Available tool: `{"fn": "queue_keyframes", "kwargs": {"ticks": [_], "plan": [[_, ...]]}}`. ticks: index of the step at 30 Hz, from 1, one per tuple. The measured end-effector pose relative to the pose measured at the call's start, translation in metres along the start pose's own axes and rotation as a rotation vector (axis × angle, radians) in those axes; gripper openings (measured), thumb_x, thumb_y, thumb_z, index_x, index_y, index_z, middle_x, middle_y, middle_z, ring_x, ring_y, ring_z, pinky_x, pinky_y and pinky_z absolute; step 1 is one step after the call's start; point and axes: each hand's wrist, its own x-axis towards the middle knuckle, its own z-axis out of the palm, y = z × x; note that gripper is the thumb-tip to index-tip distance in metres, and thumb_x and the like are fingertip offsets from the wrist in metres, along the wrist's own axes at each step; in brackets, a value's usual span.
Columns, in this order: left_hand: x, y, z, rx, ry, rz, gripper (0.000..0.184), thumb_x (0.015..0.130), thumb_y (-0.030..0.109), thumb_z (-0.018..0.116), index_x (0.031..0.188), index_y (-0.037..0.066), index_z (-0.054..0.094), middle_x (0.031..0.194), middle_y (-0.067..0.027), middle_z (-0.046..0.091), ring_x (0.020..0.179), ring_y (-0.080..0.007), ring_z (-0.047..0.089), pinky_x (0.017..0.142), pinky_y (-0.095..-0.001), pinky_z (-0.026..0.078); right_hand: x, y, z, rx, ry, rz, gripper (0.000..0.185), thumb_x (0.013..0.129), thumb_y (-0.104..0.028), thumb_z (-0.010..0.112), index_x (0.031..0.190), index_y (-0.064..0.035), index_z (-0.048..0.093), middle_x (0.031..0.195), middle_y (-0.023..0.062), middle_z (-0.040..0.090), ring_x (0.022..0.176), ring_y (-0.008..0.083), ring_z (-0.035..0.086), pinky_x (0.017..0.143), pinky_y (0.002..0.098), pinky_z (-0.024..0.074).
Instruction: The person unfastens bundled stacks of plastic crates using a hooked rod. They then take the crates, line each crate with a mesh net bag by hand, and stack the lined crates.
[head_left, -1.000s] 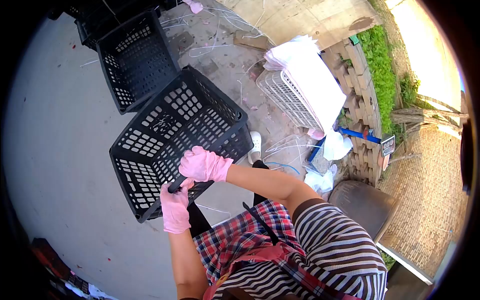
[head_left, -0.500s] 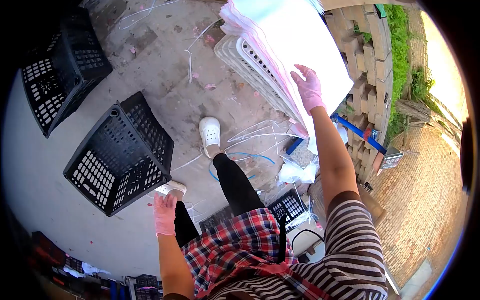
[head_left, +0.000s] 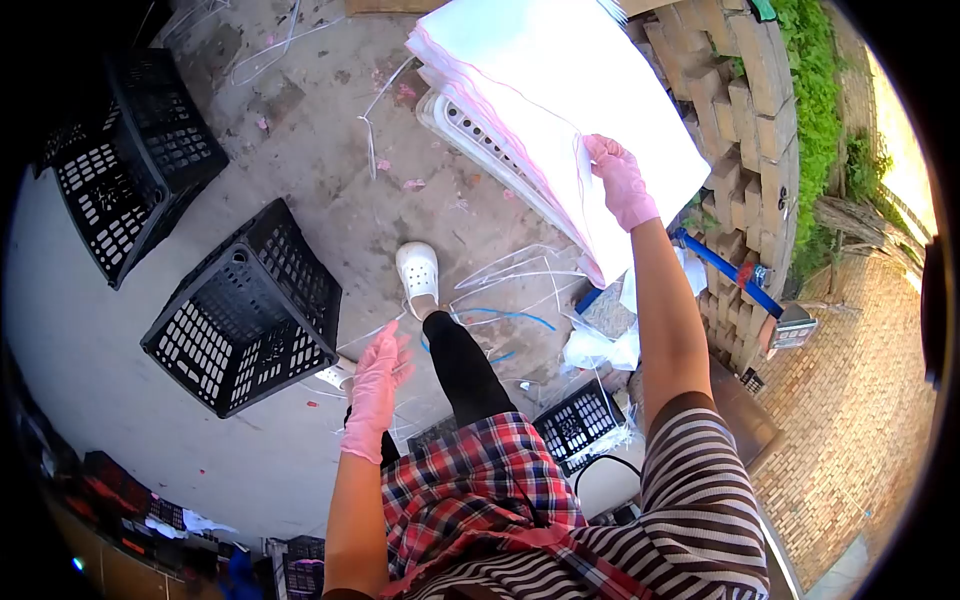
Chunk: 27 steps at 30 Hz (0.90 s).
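Observation:
My right hand, in a pink glove, pinches the near edge of the top sheet on a stack of white sheets with pink edges. That edge is slightly lifted at the fingertips. Beneath the stack are white plastic crates, largely covered by it. My left hand, also pink-gloved, is held over the floor with its fingers stretched out and nothing in it. Nearest to it stands a black plastic crate, tilted in view, its inside showing.
Another black crate stands further left. White strapping and a blue strap lie loose by my feet. A brick wall, a blue bar and crumpled white plastic are at the right. A black crate sits near my legs.
My right hand has closed on the sheet's edge, which has risen a little. My left hand has moved up and right, away from the black crate. The view has shifted slightly.

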Motion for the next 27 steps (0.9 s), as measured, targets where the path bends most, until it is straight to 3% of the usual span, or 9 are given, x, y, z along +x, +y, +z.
{"fn": "queue_keyframes", "kwargs": {"ticks": [6, 8, 11, 15, 17, 20, 22, 25, 27], "plan": [[-0.016, 0.101, 0.128, 0.245, -0.075, 0.643, 0.033, 0.089, 0.03, 0.063, 0.114, 0.009, 0.064, 0.09, 0.0007, 0.064, 0.08, -0.0062, 0.057, 0.074, -0.0226, 0.046, -0.129, -0.035, 0.053, 0.23, -0.41, 0.082, 0.007, 0.084, -0.007, 0.067, 0.091, -0.0054, 0.064, 0.084, 0.0022, 0.065, 0.071, 0.0114, 0.057, 0.069, 0.0275, 0.0488], [-0.026, 0.107, 0.131, -0.125, -0.217, 0.345, 0.027, 0.089, 0.029, 0.063, 0.099, 0.005, 0.066, 0.081, 0.0017, 0.063, 0.072, -0.0066, 0.057, 0.07, -0.0241, 0.048, -0.173, -0.049, 0.083, 0.086, -0.459, 0.086, 0.004, 0.085, -0.006, 0.065, 0.089, -0.0059, 0.062, 0.083, 0.0006, 0.063, 0.072, 0.0092, 0.056, 0.066, 0.0254, 0.0469], [-0.044, 0.099, 0.103, -0.263, -0.095, 0.292, 0.018, 0.09, 0.023, 0.059, 0.09, 0.006, 0.063, 0.083, -0.0035, 0.065, 0.073, -0.0132, 0.062, 0.077, -0.03, 0.05, -0.203, -0.044, 0.1, 0.243, -0.537, 0.02, 0.013, 0.087, -0.012, 0.063, 0.096, -0.0026, 0.058, 0.087, 0.0031, 0.062, 0.08, 0.0084, 0.055, 0.073, 0.0259, 0.0446], [-0.069, 0.062, 0.007, -0.942, 0.006, 0.341, 0.025, 0.094, 0.028, 0.055, 0.104, 0.005, 0.056, 0.098, -0.0062, 0.062, 0.086, -0.0171, 0.061, 0.078, -0.0339, 0.052, -0.226, -0.055, 0.141, 0.339, -0.227, 0.021, 0.006, 0.094, -0.012, 0.052, 0.096, -0.0068, 0.052, 0.083, 0.0021, 0.058, 0.075, 0.01, 0.055, 0.068, 0.0248, 0.0472], [-0.067, 0.009, -0.081, -0.843, 0.109, 0.392, 0.028, 0.096, 0.029, 0.05, 0.111, 0.005, 0.05, 0.107, -0.0073, 0.059, 0.095, -0.0233, 0.059, 0.085, -0.0411, 0.052, -0.209, -0.043, 0.141, 0.394, -0.227, 0.074, 0.007, 0.094, -0.013, 0.051, 0.097, -0.0069, 0.052, 0.082, 0.0022, 0.057, 0.075, 0.0106, 0.055, 0.069, 0.025, 0.0478], [-0.088, -0.063, -0.206, -0.27, 0.835, 0.315, 0.031, 0.096, 0.031, 0.048, 0.106, 0.003, 0.052, 0.095, -0.0086, 0.06, 0.085, -0.0184, 0.056, 0.079, -0.032, 0.048, -0.25, -0.076, 0.182, 0.384, -0.215, 0.09, 0.009, 0.094, -0.014, 0.05, 0.099, -0.0068, 0.052, 0.081, 0.002, 0.056, 0.075, 0.011, 0.055, 0.07, 0.0245, 0.0482], [-0.097, -0.138, -0.322, 1.117, 0.608, 0.093, 0.051, 0.096, 0.036, 0.042, 0.13, -0.002, 0.041, 0.121, -0.0156, 0.055, 0.107, -0.0279, 0.055, 0.09, -0.0372, 0.046, -0.289, -0.086, 0.22, 0.243, -0.312, 0.016, 0.009, 0.094, -0.014, 0.049, 0.098, -0.0062, 0.053, 0.083, 0.0002, 0.054, 0.077, 0.0093, 0.054, 0.069, 0.0231, 0.0466], [-0.167, -0.079, -0.333, 0.849, 1.23, 0.322, 0.065, 0.083, 0.027, 0.063, 0.137, 0.004, 0.036, 0.13, -0.0176, 0.048, 0.119, -0.0286, 0.047, 0.099, -0.0379, 0.039, -0.358, -0.07, 0.291, 0.05, -0.619, 0.007, 0.009, 0.093, -0.013, 0.051, 0.097, -0.0055, 0.054, 0.085, -0.0012, 0.054, 0.08, 0.007, 0.051, 0.07, 0.0217, 0.0443], [-0.211, -0.017, -0.31, 0.836, 1.057, 0.695, 0.075, 0.078, 0.024, 0.07, 0.14, 0.007, 0.033, 0.135, -0.0179, 0.044, 0.125, -0.0277, 0.042, 0.102, -0.0368, 0.035, -0.428, -0.06, 0.341, -0.057, -0.874, 0.058, 0.01, 0.092, -0.011, 0.053, 0.099, -0.0047, 0.054, 0.088, -0.0014, 0.054, 0.082, 0.0058, 0.05, 0.073, 0.0208, 0.0425]]}}
